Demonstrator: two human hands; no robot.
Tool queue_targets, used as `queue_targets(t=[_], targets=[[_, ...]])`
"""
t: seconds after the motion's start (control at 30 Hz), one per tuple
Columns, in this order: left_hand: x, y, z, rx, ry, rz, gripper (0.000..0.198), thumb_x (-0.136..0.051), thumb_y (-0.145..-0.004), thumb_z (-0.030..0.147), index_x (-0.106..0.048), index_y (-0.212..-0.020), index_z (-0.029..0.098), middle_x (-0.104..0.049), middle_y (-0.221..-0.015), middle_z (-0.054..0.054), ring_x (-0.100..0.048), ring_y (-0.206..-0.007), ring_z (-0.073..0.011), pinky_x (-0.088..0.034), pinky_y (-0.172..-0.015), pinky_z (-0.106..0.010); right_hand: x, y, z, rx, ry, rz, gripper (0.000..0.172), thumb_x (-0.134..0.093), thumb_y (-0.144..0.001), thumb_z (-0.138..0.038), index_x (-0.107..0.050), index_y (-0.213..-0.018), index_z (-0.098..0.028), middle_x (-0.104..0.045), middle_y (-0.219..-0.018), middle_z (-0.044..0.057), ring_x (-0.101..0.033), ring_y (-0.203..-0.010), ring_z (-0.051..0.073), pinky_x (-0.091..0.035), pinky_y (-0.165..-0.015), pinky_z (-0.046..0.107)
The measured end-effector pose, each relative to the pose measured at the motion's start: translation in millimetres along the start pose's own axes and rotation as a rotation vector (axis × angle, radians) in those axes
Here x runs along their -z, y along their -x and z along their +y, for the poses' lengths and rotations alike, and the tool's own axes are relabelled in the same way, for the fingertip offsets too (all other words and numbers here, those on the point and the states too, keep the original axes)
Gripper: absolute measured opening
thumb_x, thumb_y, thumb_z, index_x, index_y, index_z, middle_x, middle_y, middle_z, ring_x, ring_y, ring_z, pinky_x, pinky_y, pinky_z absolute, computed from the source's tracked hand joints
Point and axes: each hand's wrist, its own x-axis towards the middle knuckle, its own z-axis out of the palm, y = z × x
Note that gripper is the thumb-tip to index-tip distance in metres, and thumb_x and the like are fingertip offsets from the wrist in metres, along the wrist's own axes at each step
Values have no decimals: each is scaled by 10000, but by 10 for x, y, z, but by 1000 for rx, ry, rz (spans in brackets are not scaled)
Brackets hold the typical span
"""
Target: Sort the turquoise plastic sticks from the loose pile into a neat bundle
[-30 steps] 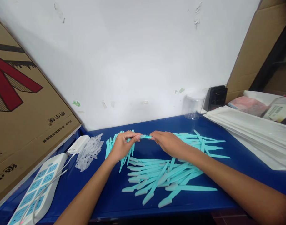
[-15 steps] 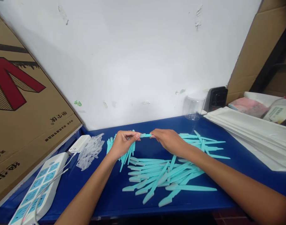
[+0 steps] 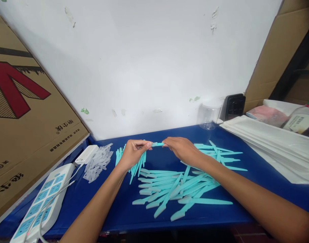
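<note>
Between my two hands, above the blue table, a turquoise eyebrow razor (image 3: 158, 144) is held level. My left hand (image 3: 136, 152) pinches its blade end, where a clear plastic cap (image 3: 153, 144) shows at the fingertips. On the handle side, my right hand (image 3: 181, 148) is closed with its fingers pointing left. Beneath and beside my left hand lies a small heap of turquoise razors (image 3: 137, 165). A larger pile of razors (image 3: 166, 189) spreads in front of my wrists, blade ends mostly to the left. More razors (image 3: 227, 158) lie past my right forearm.
Loose clear caps (image 3: 98, 163) are heaped at the left, near a white adapter (image 3: 86, 154) and a power strip (image 3: 44, 202) with cables. A large carton (image 3: 32, 135) leans at left. A clear jar (image 3: 210, 116) and white plastic sheets (image 3: 273, 145) sit at right.
My hands and the razor between them have shifted up very slightly. The view has moved a little; the piles on the table look the same.
</note>
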Motion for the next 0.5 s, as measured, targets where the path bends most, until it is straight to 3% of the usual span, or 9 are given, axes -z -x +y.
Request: queue_targets(t=[0.1,0.2,0.23,0.4,0.5], targets=[[284,-35,-54,7,-48,179,376,-790,-784,491,-818,-888,131,-794,-885,-113,-731,-893,-262,-556,-860,-349,115,11,214,-64,47,59,240,-450,-988,-125,-672,-1050,-192,-724,-992,68,-637,-825,198,-347,-656,271],[733,-70,-111,2,-177,421,447,-767,-782,531,-808,-976,130,-798,-906,-105,-734,-907,-266,-550,-870,-349,252,21,456,-184,101,171,222,-431,-996,-127,-648,-979,-169,-724,-961,86,-655,-893,218,-350,-651,271],[880,-79,-127,10,-264,448,457,-751,-788,540,-807,-994,135,-799,-903,-98,-733,-910,-268,-548,-857,-341,278,21,507,-188,120,184,221,-429,-999,-128,-639,-942,-168,-718,-925,81,-651,-874,213,-347,-647,272],[1449,-52,-219,144,-854,309,382,-670,-825,525,-826,-948,199,-799,-853,-69,-727,-844,-287,-512,-745,-322,187,11,518,-159,178,117,227,-438,-1003,-116,-654,-955,-164,-685,-870,69,-600,-801,200,-364,-690,287],[1724,10,-313,277,-1067,210,352,-652,-819,503,-828,-906,211,-800,-893,-82,-717,-879,-303,-487,-719,-316,84,15,485,-162,150,78,240,-429,-1015,-123,-666,-997,-154,-669,-910,85,-595,-837,204,-381,-702,285]])
